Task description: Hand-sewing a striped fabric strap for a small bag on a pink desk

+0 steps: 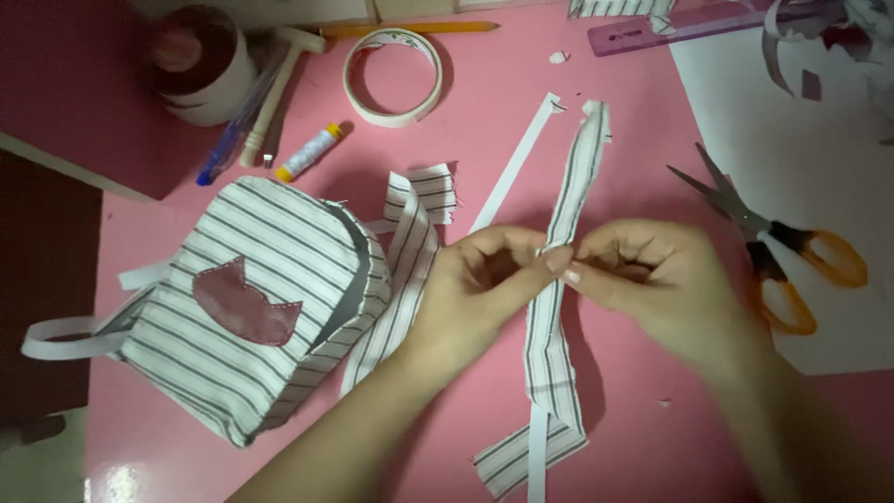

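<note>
The pink worktop (615, 121) carries a small striped fabric backpack (251, 307) at left. At centre lies a long striped fabric strip (549, 345); left hand (475, 289) and right hand (652, 279) pinch it mid-length, fingers closed on its edges, apparently folding it. Orange-handled scissors (773, 251) rest within reach at right.

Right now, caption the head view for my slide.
Both hands, left hand and right hand, pinch a striped fabric strip on a pink table, beside a small striped backpack and orange-handled scissors.
</note>
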